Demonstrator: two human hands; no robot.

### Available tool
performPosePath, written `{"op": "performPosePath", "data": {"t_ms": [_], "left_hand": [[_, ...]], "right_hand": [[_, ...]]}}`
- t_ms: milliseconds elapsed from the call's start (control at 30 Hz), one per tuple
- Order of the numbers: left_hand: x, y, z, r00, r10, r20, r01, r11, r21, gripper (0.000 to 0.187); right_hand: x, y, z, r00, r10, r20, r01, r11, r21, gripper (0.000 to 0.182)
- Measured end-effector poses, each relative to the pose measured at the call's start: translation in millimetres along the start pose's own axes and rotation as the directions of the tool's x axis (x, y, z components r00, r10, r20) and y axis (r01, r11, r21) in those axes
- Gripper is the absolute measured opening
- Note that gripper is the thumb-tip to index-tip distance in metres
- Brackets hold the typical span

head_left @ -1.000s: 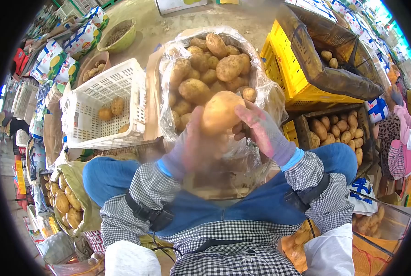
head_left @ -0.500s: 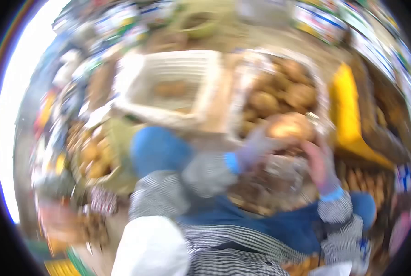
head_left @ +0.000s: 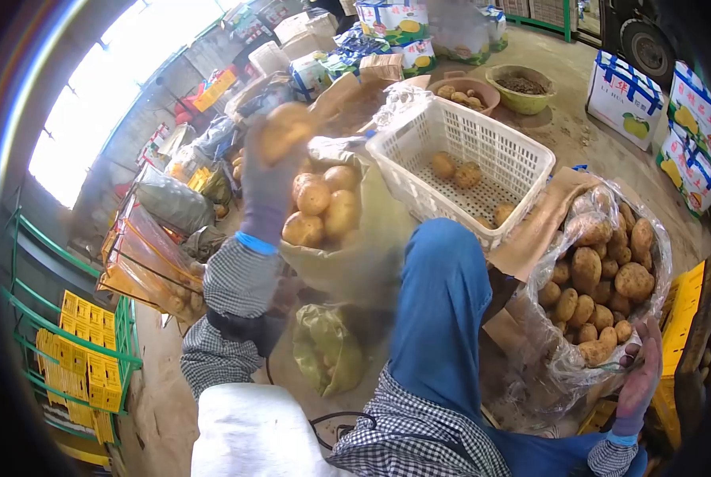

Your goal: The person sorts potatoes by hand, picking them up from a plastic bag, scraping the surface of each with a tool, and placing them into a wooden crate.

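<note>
My left hand (head_left: 261, 187), gloved and blurred by motion, is raised and closed round a large brown potato (head_left: 286, 133). It hangs over the upper left of an open cloth sack (head_left: 383, 211), where several big potatoes (head_left: 323, 205) show at the mouth. At the right, my gloved right hand (head_left: 643, 370) has its fingers stretched out, beside the edge of a clear plastic liner (head_left: 661, 238). The liner surrounds a heap of potatoes (head_left: 602, 278). Whether the fingertips press on the plastic is hard to make out.
Between sack and liner stands a white plastic basket (head_left: 482, 131) with a few potatoes on its floor. A small green sack (head_left: 327, 350) lies left of my knee. Yellow crates (head_left: 681, 318) stand at the far right; basins (head_left: 522, 99) and printed boxes (head_left: 625, 99) are farther back.
The view has swung left. My left hand has carried the potato from above the lined heap to the cloth sack. My right hand has let go of it and stays by the liner.
</note>
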State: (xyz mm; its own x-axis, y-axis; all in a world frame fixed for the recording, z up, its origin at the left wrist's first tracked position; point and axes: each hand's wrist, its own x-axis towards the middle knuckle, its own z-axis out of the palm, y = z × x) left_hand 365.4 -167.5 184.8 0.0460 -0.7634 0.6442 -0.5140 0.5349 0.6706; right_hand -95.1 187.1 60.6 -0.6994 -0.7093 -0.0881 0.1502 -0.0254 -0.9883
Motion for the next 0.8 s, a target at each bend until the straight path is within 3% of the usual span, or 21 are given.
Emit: {"op": "performPosePath", "data": {"t_ms": [67,100,133,200,300,333,367,400,433,500,567,600,667,733,800], "left_hand": [[7,-70,-33,0.995,0.084,-0.051,-0.055,0.907,0.418,0.067],[-1,-87,-43,0.995,0.090,-0.040,-0.045,0.781,0.623,0.067],[-14,-105,-51,0.997,-0.014,0.071,-0.042,0.693,0.720,0.063],[-35,-129,-58,0.934,-0.251,0.256,-0.103,0.495,0.863,0.055],[-28,-97,-59,0.883,-0.352,0.309,-0.106,0.493,0.864,0.043],[-19,-119,-66,0.889,-0.306,0.340,-0.116,0.569,0.814,0.034],[-11,-96,-61,0.831,-0.485,0.272,0.047,0.548,0.835,0.033],[-8,-112,-69,0.841,-0.430,0.329,0.061,0.679,0.731,0.034],[-11,-118,-75,0.860,-0.239,0.450,-0.124,0.757,0.641,0.039],[17,-130,-71,0.840,-0.353,0.412,-0.123,0.617,0.777,0.046],[39,-114,-45,0.866,-0.059,0.497,-0.285,0.759,0.585,0.045],[26,-49,-15,0.872,0.052,0.487,-0.300,0.843,0.447,0.046],[19,23,53,0.763,0.362,0.536,-0.508,0.848,0.151,0.043],[-12,102,130,0.735,0.335,0.590,-0.423,0.906,0.011,0.042],[-53,147,206,0.455,0.475,0.753,-0.515,0.830,-0.213,0.038]], "right_hand": [[2,3,-4,1.000,0.001,0.010,-0.001,1.000,-0.018,0.047],[3,6,-8,1.000,0.008,0.009,-0.008,1.000,-0.027,0.047],[5,10,-13,1.000,0.016,0.008,-0.016,0.999,-0.037,0.048],[7,12,-12,1.000,0.019,0.009,-0.019,0.999,-0.046,0.048],[1,10,-9,0.999,0.006,0.045,-0.003,0.997,-0.075,0.046],[0,9,-6,0.998,-0.013,0.058,0.019,0.995,-0.099,0.045],[2,11,-11,0.999,0.014,0.030,-0.011,0.996,-0.087,0.044],[3,7,-8,0.999,0.041,0.002,-0.041,0.996,-0.073,0.043],[-2,1,-5,0.999,-0.034,0.024,0.039,0.969,-0.245,0.042],[2,0,-12,0.997,-0.013,-0.080,0.008,0.998,-0.057,0.041],[-2,-7,-26,0.999,-0.004,-0.035,0.003,1.000,-0.017,0.043],[-2,-14,-27,0.996,0.013,-0.091,-0.016,0.999,-0.035,0.045],[-3,-24,-35,0.993,-0.035,-0.116,0.036,0.999,0.000,0.046],[-5,-33,-40,0.984,-0.035,-0.175,0.036,0.999,0.006,0.046],[-8,-41,-42,0.977,-0.023,-0.212,0.027,1.000,0.013,0.046]]}}
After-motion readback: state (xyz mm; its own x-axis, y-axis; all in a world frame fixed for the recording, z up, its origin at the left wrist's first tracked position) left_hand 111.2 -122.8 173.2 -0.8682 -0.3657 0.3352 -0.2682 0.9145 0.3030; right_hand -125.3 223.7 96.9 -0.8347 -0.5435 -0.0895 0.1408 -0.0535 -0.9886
